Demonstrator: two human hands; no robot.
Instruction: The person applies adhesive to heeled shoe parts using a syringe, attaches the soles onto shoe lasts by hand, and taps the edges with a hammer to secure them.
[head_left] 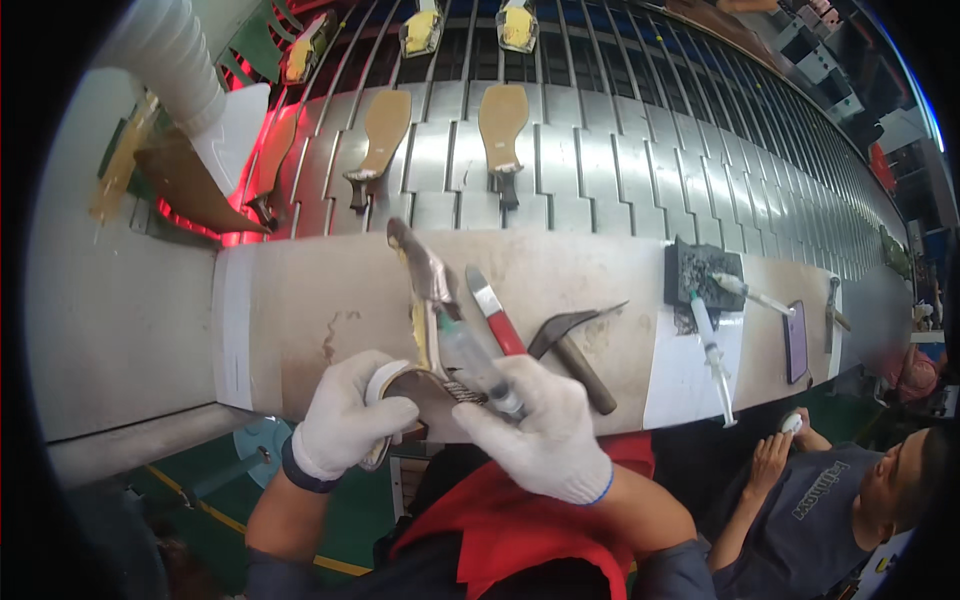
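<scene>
In front of me, my gloved left hand (345, 415) is closed around the back end of an unfinished shoe (432, 275). Its bronze toe points away from me over the bench, and yellowish material shows along its side. My gloved right hand (545, 430) grips a clear syringe (472, 355) with a green tip. That tip is at the shoe, close behind the bronze toe; whether it touches cannot be told. Just beyond my right hand lie a red-handled knife (497, 315) and a hammer (580, 370) with a wooden handle and a pointed dark head.
A dark block (688, 270) on the bench supports two more syringes (712, 355). A phone (796, 345) and another hammer (831, 312) lie further right. Tan soles (502, 120) with heels rest on the metal conveyor (580, 180). A white duct (165, 60) stands left; a co-worker (820, 510) is at right.
</scene>
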